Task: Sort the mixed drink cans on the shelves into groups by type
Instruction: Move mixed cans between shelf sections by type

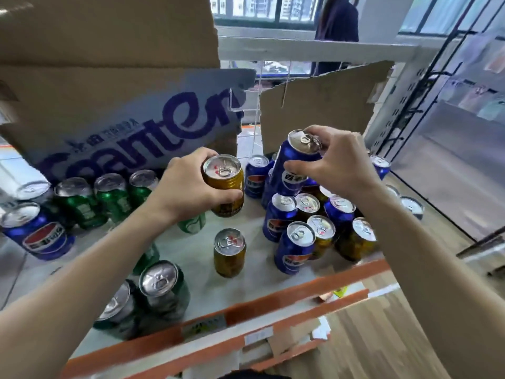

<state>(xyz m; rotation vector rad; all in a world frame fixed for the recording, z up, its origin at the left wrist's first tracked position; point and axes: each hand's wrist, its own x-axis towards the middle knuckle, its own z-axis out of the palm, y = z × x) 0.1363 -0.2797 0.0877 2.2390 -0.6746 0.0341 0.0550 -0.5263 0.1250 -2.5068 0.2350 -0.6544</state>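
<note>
— What do the hands hold?

— The left hand (188, 187) has its fingers curled round a gold can (224, 185), lifted clear of the shelf (196, 272). The right hand (337, 162) grips a blue can (293, 165) from the top and side, thumb across its label, tilted above the cluster on the right.

— And the rest?

— A second gold can (230, 253) stands alone mid-shelf. On the right, blue cans (295, 250) and gold cans (322, 236) stand mixed, touching. Green cans (114, 198) line the back left in front of a cardboard box (109, 99), with more green ones (164, 288) at the front edge and another blue one (41, 232) far left.

— Anyone else?

— A person (337, 21) stands behind the shelf, by the window.
</note>
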